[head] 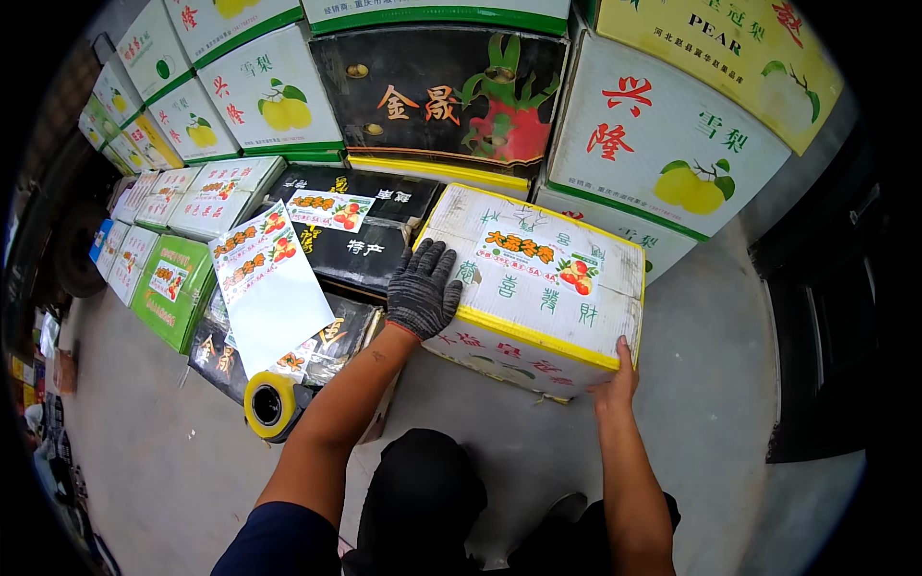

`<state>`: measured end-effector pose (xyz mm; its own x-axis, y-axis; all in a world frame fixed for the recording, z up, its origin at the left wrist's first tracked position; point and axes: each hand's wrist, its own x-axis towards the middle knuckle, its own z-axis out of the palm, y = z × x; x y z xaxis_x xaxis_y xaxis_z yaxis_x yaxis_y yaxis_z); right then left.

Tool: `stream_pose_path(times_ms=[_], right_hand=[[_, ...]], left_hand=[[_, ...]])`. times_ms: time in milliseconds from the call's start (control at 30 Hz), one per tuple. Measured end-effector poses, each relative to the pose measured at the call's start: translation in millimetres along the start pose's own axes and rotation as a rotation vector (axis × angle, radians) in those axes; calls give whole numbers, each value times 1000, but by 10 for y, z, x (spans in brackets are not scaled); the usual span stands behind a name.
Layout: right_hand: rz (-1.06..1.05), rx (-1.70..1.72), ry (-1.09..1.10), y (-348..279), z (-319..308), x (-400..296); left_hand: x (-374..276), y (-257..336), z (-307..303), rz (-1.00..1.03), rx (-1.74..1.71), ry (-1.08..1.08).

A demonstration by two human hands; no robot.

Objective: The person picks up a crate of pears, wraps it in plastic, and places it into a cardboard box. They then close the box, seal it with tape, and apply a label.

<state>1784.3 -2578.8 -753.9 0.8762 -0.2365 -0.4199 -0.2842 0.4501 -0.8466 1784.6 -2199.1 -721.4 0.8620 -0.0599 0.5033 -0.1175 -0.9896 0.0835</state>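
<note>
In front of me sits a white fruit carton (533,248) with yellow edges and a fruit sticker (536,261) on its lid. My left hand (423,291), in a grey knit glove with an orange cuff, presses against the carton's left edge, thumb over the lid. My bare right hand (617,378) grips the front right corner, fingers on the side and partly hidden below. Left of it, a sheet of fruit stickers (277,309) lies on black cartons (353,248). A tape dispenser with a yellow roll (270,405) rests at their front edge, close to my left forearm.
Stacked pear cartons (670,137) and a black dragon-fruit carton (439,93) form a wall behind. A green carton (171,281) and white cartons (223,194) continue the low row leftward. Grey floor (691,432) surrounds my legs; a dark object (828,324) stands at right.
</note>
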Motion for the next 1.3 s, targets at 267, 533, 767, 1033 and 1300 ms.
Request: stream_pose_path(times_ms=[267, 533, 767, 1033, 1300], right_hand=[[-34, 25, -112, -402, -112, 801], [-169, 13, -179, -161, -59, 595], [-158, 118, -187, -213, -15, 662], [-199, 95, -234, -249, -142, 745], [-204, 95, -229, -205, -105, 682]], left_hand=[[9, 368, 130, -17, 36, 1], [152, 69, 188, 117, 33, 1], [102, 177, 140, 32, 107, -83], [97, 155, 83, 347, 76, -134], [235, 8, -26, 273, 95, -381]])
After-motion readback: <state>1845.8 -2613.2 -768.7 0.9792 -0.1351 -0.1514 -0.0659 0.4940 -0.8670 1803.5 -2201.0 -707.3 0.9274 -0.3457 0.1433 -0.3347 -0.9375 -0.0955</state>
